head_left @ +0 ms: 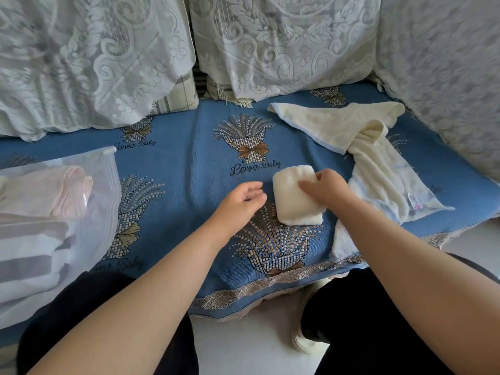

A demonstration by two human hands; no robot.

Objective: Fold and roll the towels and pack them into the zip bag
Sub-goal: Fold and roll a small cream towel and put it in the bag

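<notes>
On a blue woven sofa cover (189, 163) patterned with wheat bouquets and the words "Love Baby", the right hand (324, 189) grips a rolled cream terry towel (295, 198). The left hand (238, 203) hovers just beside it, fingers loosely curled, holding nothing. An unfolded cream towel with a small, unreadable label (373, 158) lies to the right. A translucent zip bag (102, 212) holding folded towels sits far left.

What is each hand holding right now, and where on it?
The right hand grips the rolled cream towel at its upper right edge. The left hand hovers beside it, holding nothing.
</notes>
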